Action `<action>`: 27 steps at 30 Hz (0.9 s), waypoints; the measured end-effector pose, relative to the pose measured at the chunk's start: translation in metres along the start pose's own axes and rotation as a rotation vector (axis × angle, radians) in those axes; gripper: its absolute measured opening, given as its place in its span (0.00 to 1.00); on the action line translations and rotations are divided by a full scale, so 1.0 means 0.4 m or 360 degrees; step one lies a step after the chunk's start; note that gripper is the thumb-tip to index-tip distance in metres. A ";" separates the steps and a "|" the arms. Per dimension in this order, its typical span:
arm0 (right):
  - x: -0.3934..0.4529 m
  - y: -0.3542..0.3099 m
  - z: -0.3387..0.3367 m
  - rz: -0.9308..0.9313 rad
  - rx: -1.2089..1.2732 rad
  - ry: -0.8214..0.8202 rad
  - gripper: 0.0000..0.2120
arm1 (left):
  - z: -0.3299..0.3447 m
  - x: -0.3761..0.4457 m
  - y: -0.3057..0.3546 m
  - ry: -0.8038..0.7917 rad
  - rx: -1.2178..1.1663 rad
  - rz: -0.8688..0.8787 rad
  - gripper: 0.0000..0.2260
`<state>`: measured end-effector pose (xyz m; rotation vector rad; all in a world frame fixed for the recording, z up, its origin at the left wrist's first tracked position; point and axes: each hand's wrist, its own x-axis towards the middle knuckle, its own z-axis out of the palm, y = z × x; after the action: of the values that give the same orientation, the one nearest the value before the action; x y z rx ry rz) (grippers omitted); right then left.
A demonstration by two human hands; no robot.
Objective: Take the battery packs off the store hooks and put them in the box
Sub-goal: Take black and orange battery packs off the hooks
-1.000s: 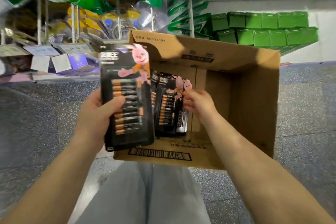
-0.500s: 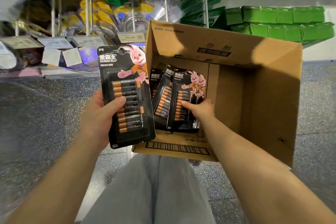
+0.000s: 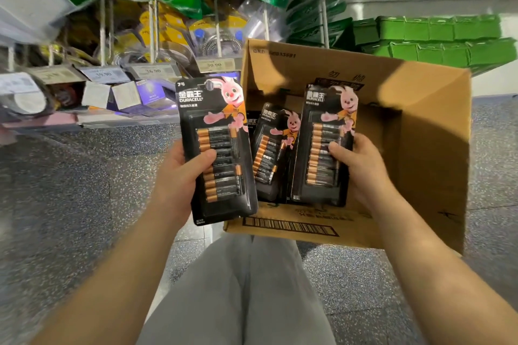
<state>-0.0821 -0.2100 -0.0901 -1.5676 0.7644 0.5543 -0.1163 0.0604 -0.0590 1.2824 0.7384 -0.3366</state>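
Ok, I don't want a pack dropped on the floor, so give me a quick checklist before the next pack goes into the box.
1. Left hand grips left pack firmly: ok.
2. Right hand grips right pack: ok.
3. Right pack over the open cardboard box: ok.
4. Left pack over the box: not ok, it overlaps only the box's left edge.
5. Free room on the box's right side: ok.
6. Packs already inside lying steady: cannot tell.

1. I see the cardboard box (image 3: 420,148) on the floor (image 3: 70,190), right of the shelf price tags (image 3: 152,71).
2. One battery pack (image 3: 217,148) sits left of the box.
3. A second battery pack (image 3: 326,145) is over its opening, with a third battery pack (image 3: 273,148) inside between them.
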 end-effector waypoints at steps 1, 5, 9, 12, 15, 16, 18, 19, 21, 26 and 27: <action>-0.030 -0.025 0.014 -0.0061 0.0092 -0.0105 0.15 | -0.002 0.000 0.000 -0.0008 -0.0011 -0.0005 0.12; -0.110 -0.088 0.108 -0.0177 0.0145 -0.0434 0.14 | -0.006 -0.001 -0.002 -0.0051 -0.0032 -0.0005 0.10; -0.141 -0.080 0.222 -0.0238 -0.0063 -0.0459 0.10 | -0.009 0.006 -0.016 -0.0079 -0.0079 0.0007 0.15; -0.151 -0.048 0.281 -0.0407 -0.0322 -0.0406 0.06 | -0.012 0.014 -0.029 -0.0055 -0.0071 0.0022 0.19; -0.131 -0.034 0.273 -0.0502 -0.0493 -0.0358 0.11 | -0.012 0.018 -0.041 0.0025 0.0008 0.0018 0.20; -0.110 -0.031 0.251 -0.0492 -0.0492 -0.0286 0.14 | -0.012 0.019 -0.042 0.0048 0.0015 0.0007 0.21; -0.047 -0.017 0.182 -0.0332 -0.0419 -0.0007 0.13 | -0.009 0.022 -0.043 0.0080 -0.0011 -0.0020 0.17; -0.007 0.000 0.141 -0.0171 -0.0333 0.0127 0.09 | -0.008 0.023 -0.044 0.0086 -0.0016 -0.0032 0.15; 0.060 0.042 0.077 0.0232 -0.0206 0.0279 0.15 | -0.010 0.023 -0.041 0.0048 0.0002 -0.0036 0.15; 0.130 0.095 0.086 0.0460 -0.0225 0.0172 0.25 | -0.015 0.023 -0.041 -0.0017 0.0017 -0.0026 0.17; 0.132 0.094 0.113 0.0413 -0.0245 0.0117 0.22 | -0.015 0.023 -0.041 -0.0020 0.0023 -0.0025 0.18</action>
<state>-0.0713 -0.1749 -0.1603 -1.6479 1.0097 0.7633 -0.1215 0.0632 -0.0781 1.2877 0.7370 -0.3633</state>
